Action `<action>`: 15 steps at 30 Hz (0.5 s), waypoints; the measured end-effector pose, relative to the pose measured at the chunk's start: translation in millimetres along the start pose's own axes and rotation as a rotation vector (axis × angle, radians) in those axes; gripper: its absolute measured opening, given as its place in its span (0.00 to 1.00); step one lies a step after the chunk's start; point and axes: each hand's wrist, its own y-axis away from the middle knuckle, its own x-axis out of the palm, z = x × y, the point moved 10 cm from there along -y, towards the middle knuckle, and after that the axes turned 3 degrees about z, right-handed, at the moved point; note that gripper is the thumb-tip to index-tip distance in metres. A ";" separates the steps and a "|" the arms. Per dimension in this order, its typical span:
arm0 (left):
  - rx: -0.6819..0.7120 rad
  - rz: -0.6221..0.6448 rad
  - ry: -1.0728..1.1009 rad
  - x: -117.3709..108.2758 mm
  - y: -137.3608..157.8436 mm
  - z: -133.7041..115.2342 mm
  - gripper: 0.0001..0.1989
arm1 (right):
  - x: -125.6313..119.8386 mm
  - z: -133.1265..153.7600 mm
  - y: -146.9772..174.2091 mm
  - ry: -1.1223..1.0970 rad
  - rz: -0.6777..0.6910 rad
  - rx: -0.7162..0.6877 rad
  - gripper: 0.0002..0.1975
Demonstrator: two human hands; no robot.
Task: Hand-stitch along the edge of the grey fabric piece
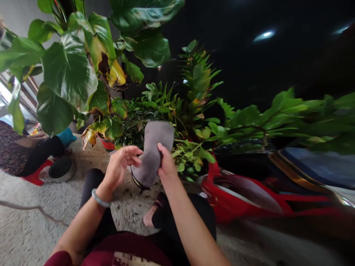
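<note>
A grey, soft-looking fabric piece (154, 153) is held up in front of me. It is waisted in the middle, with a dark and yellowish edge at its lower left end; its exact kind I cannot make out. My right hand (167, 162) grips its right side, thumb on the near face and the other fingers hidden behind. Close to its left edge is my left hand (122, 162), fingers loosely curled and apart, the fingertips at or just short of the fabric. A pale bangle (101, 198) circles my left wrist.
Large-leaved plants (69, 70) and lower greenery stand ahead. On the left, another person (16, 151) sits on a red stool (39, 174) beside a grey basin (62, 170). At right are a red basket-like container (238, 195) and a dark blue surface (324, 166), both blurred.
</note>
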 end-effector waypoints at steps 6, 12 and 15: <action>-0.087 -0.219 -0.011 -62.8 -61.5 32.9 0.11 | -45.5 -60.9 58.7 0.138 -0.025 0.246 0.16; -0.214 -0.306 -0.016 -78.4 -74.7 93.4 0.11 | -2.5 17.8 20.0 -0.055 0.029 -0.023 0.16; -0.254 -0.299 0.017 -67.2 -82.6 109.8 0.12 | -0.8 1.5 8.1 -0.019 0.022 0.033 0.12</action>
